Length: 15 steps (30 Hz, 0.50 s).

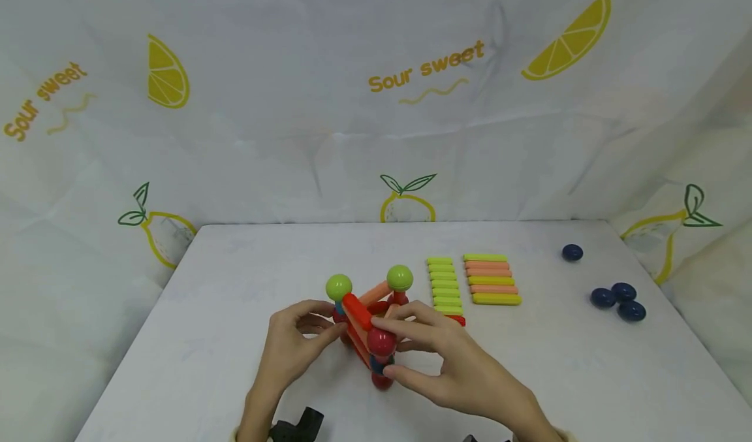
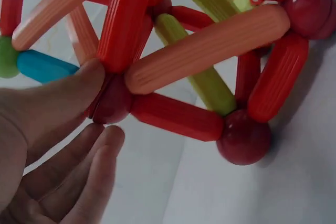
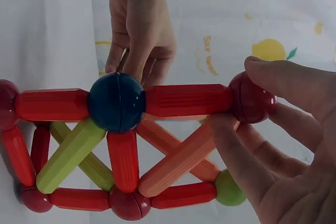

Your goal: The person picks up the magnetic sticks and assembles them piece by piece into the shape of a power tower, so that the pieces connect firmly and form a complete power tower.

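Note:
A two-tier frame of magnetic rods and balls stands on the table, with red, orange, yellow-green and blue rods. Two light-green balls, one being the left green ball [image 1: 339, 287], top its far corners. My left hand [image 1: 296, 344] is at its left side, thumb and fingers pinching a dark red ball [image 2: 113, 103] at mid-height. With the right hand [image 1: 446, 363] I pinch the dark red ball [image 3: 252, 98] at the top near corner, at the end of an upright red rod [image 3: 189, 99]. Below that rod sits a dark blue ball [image 3: 116, 102].
Right of the frame lie a column of yellow-green rods [image 1: 444, 284] and a second column of mixed green, orange and yellow rods [image 1: 491, 281]. A single dark blue ball [image 1: 572, 252] and a cluster of blue balls [image 1: 623, 292] lie at the table's right.

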Motion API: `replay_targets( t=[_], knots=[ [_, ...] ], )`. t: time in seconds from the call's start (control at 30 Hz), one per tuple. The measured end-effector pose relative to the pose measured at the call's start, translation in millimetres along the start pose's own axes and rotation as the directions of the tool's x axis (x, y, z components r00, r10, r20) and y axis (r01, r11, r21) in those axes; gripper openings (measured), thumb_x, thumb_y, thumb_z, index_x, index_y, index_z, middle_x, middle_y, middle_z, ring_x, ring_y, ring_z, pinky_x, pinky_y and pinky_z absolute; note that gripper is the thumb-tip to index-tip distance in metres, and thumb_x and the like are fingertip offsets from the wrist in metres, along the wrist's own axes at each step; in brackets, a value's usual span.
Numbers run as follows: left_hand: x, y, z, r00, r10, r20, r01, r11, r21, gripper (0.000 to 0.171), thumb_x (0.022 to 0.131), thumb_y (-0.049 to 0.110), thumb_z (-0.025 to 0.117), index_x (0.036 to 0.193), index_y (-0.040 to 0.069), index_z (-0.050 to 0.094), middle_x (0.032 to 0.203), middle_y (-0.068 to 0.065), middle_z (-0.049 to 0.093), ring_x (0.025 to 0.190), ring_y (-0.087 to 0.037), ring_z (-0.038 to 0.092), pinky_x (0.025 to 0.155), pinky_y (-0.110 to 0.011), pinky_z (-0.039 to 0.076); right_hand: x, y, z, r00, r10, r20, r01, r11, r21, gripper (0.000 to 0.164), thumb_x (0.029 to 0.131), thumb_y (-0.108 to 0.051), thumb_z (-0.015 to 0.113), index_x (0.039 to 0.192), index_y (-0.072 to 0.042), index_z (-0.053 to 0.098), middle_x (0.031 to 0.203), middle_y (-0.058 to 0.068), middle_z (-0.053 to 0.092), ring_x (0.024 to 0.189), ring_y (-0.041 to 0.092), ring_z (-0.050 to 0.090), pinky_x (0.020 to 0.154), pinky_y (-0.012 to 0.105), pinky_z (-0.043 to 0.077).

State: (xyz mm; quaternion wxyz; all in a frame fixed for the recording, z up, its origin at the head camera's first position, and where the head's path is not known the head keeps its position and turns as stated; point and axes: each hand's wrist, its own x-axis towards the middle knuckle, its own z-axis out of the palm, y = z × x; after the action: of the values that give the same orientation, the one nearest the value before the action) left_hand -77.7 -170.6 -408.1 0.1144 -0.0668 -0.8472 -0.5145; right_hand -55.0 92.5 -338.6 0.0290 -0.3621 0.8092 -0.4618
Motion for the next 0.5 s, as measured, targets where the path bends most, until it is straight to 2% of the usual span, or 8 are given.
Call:
replay_targets(
  t=[0.13, 0.23, 0.3, 0.37, 0.4, 0.43, 0.47, 0.5],
  knots=[
    [1.3, 0.0, 4.6, 0.999, -0.037, 0.004, 0.037, 0.999, -0.029, 0.024, 0.079, 0.0, 0.084, 0.102, 0.005, 0.079, 0.099, -0.008, 0.08, 0.081, -0.014, 0.078, 0.074, -0.023, 0.062, -1.1, -3.6, 9.9, 1.0, -0.021, 0.015, 0.021, 1.0, -0.017, 0.054, 0.093, -0.03, 0.075, 0.144, -0.024, 0.058, 0.122, -0.006, 0.054, 0.106, 0.005, 0.058, 0.086, 0.02, 0.057],
    [1.0, -3.6, 2.0, 0.987, 0.026, 0.159, -0.022, 0.999, -0.027, 0.041, 0.086, -0.009, 0.068, 0.124, 0.005, 0.072, 0.122, -0.009, 0.075, 0.1, -0.02, 0.076, 0.086, -0.031, 0.062, -1.1, -5.9, 16.9, 0.999, -0.026, 0.046, 0.027, 1.0, -0.006, 0.06, 0.094, -0.031, 0.074, 0.15, -0.025, 0.052, 0.126, -0.006, 0.051, 0.109, 0.005, 0.056, 0.089, 0.02, 0.056],
    [-0.1, -6.8, -2.7, 0.941, 0.094, 0.326, -0.082, 0.995, -0.051, 0.065, 0.082, -0.012, 0.061, 0.144, 0.009, 0.058, 0.143, -0.007, 0.064, 0.119, -0.021, 0.069, 0.095, -0.036, 0.06, -1.0, -6.7, 20.8, 0.997, -0.042, 0.072, 0.039, 0.998, 0.045, 0.064, 0.095, -0.029, 0.074, 0.153, -0.024, 0.047, 0.128, -0.004, 0.049, 0.112, 0.006, 0.057, 0.091, 0.021, 0.057],
    [-1.4, -9.4, -6.8, 0.854, 0.179, 0.488, -0.13, 0.983, -0.132, 0.089, 0.076, -0.01, 0.062, 0.158, 0.014, 0.038, 0.158, -0.005, 0.049, 0.128, -0.02, 0.062, 0.102, -0.039, 0.056, -1.1, -7.4, 23.9, 0.994, -0.065, 0.091, 0.056, 0.994, 0.096, 0.066, 0.096, -0.027, 0.072, 0.155, -0.024, 0.043, 0.13, -0.002, 0.047, 0.116, 0.008, 0.057, 0.093, 0.022, 0.058],
    [-1.8, -10.0, -7.5, 0.81, 0.223, 0.542, -0.15, 0.973, -0.176, 0.094, 0.076, -0.008, 0.064, 0.161, 0.015, 0.031, 0.16, -0.005, 0.046, 0.129, -0.019, 0.06, 0.104, -0.04, 0.054, -1.5, -7.6, 25.0, 0.992, -0.081, 0.092, 0.072, 0.992, 0.106, 0.066, 0.096, -0.025, 0.072, 0.155, -0.024, 0.043, 0.131, -0.002, 0.046, 0.116, 0.009, 0.056, 0.093, 0.022, 0.058],
    [-2.0, -9.8, -6.8, 0.777, 0.254, 0.576, -0.16, 0.965, -0.21, 0.097, 0.079, -0.003, 0.069, 0.163, 0.017, 0.025, 0.162, -0.004, 0.042, 0.13, -0.018, 0.058, 0.107, -0.04, 0.051, -1.9, -7.8, 25.6, 0.991, -0.099, 0.087, 0.089, 0.99, 0.113, 0.064, 0.096, -0.025, 0.072, 0.154, -0.024, 0.045, 0.13, -0.002, 0.046, 0.117, 0.009, 0.056, 0.092, 0.022, 0.058],
    [-2.1, -9.2, -4.9, 0.755, 0.281, 0.592, -0.168, 0.956, -0.239, 0.097, 0.082, 0.004, 0.073, 0.163, 0.018, 0.022, 0.163, -0.003, 0.041, 0.131, -0.018, 0.056, 0.11, -0.04, 0.049, -2.3, -7.7, 25.3, 0.99, -0.121, 0.072, 0.112, 0.987, 0.113, 0.061, 0.096, -0.023, 0.072, 0.152, -0.023, 0.048, 0.128, -0.001, 0.048, 0.115, 0.008, 0.056, 0.091, 0.022, 0.058],
    [-1.8, -8.2, -1.8, 0.747, 0.301, 0.593, -0.181, 0.95, -0.254, 0.096, 0.085, 0.012, 0.077, 0.163, 0.02, 0.022, 0.161, -0.002, 0.043, 0.13, -0.019, 0.056, 0.111, -0.04, 0.048, -2.8, -7.4, 24.4, 0.987, -0.153, 0.045, 0.148, 0.983, 0.108, 0.057, 0.096, -0.02, 0.072, 0.149, -0.02, 0.053, 0.126, 0.0, 0.052, 0.11, 0.007, 0.058, 0.087, 0.022, 0.059]
  ],
)
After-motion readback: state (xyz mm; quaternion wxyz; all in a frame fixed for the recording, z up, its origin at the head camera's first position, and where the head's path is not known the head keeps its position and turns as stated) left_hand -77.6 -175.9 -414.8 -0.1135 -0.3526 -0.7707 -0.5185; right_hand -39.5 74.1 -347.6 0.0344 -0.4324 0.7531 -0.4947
